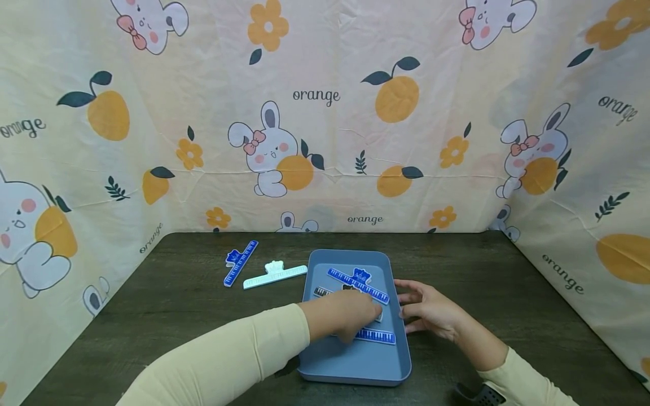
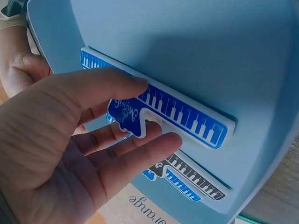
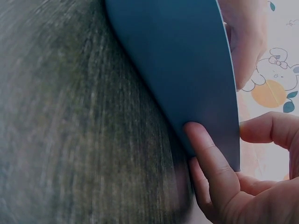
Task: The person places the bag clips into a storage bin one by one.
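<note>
A blue piano-key clip (image 1: 376, 336) lies nearest the front among the clips in the blue-grey tray (image 1: 355, 373). My left hand (image 1: 345, 313) pinches it; in the left wrist view the thumb lies on the printed face and fingers reach under the scalloped handle of the clip (image 2: 187, 112). Beyond it are a black clip (image 2: 196, 172) and another blue clip (image 1: 360, 285); the left hand partly hides the clips in the head view. My right hand (image 1: 431, 310) rests against the tray's right side, its fingertips touching the outer wall (image 3: 187, 79).
Left of the tray on the dark wood table (image 1: 178, 316) lie a mint-green clip (image 1: 275, 274) and a blue clip (image 1: 241, 263). The mint clip's end comes close to the tray. A patterned cloth (image 1: 330, 129) hangs behind the table and along both sides.
</note>
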A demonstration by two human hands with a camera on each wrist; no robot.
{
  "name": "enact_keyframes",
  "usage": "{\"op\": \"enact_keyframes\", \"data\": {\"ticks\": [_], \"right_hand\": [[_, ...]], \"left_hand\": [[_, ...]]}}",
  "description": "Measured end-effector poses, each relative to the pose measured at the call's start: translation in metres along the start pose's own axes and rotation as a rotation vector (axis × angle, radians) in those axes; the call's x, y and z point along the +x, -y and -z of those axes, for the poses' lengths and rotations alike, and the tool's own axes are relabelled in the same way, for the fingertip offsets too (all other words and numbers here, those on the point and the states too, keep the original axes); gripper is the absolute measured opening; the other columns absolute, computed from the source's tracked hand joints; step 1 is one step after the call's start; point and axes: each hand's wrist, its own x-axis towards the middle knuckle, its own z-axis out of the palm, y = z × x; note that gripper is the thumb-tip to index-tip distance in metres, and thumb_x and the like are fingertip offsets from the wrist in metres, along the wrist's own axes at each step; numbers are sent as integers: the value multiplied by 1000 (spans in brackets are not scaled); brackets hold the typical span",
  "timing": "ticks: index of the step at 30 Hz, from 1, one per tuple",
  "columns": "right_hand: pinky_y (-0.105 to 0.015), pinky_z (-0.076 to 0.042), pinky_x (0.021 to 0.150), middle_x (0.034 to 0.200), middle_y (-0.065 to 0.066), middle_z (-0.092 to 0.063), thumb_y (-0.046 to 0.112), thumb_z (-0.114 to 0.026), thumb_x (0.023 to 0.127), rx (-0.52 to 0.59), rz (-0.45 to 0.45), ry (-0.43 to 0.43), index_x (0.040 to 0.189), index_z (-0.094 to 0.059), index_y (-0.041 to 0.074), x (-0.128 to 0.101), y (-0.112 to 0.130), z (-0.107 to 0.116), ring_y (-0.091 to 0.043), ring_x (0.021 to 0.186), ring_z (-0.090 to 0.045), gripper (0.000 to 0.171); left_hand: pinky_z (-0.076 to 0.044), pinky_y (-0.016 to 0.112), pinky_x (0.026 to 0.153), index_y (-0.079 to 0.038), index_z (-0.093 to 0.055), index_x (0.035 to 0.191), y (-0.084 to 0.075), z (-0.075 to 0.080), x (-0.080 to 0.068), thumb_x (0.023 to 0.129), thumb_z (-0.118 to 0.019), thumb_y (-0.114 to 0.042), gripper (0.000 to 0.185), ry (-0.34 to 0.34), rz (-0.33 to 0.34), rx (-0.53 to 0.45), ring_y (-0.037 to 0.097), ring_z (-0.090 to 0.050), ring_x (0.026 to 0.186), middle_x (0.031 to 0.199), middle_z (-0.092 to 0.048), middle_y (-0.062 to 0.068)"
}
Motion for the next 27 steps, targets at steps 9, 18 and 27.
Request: {"op": "enact_keyframes", "data": {"ticks": [9,18,27], "right_hand": [[-49,-57,75,136,-33,-44,-6,-61,83,-6,-1,-5,152,-16,-2,1,0,1,-28,93,-64,82],[-49,-57,75,137,-35,-41,-6,-61,83,-9,-2,-3,152,-14,-2,-1,2,0,-29,96,-64,83],[-49,-57,75,137,-35,-41,-6,-60,84,-13,10,11,152,-14,-3,-1,1,0,-29,96,-65,82]], "left_hand": [[-47,35,98,-24,-53,139,1,5,-1,74,-86,-21,73,-14,12,0,15,-54,123,134,-57,-3],[-48,34,97,-24,-55,138,3,12,-9,80,-82,-20,65,-37,20,-23,16,-56,120,135,-56,0],[-52,31,88,-20,-60,133,7,12,-20,87,-73,-28,48,-157,-62,47,14,-63,104,125,-62,2]]}}
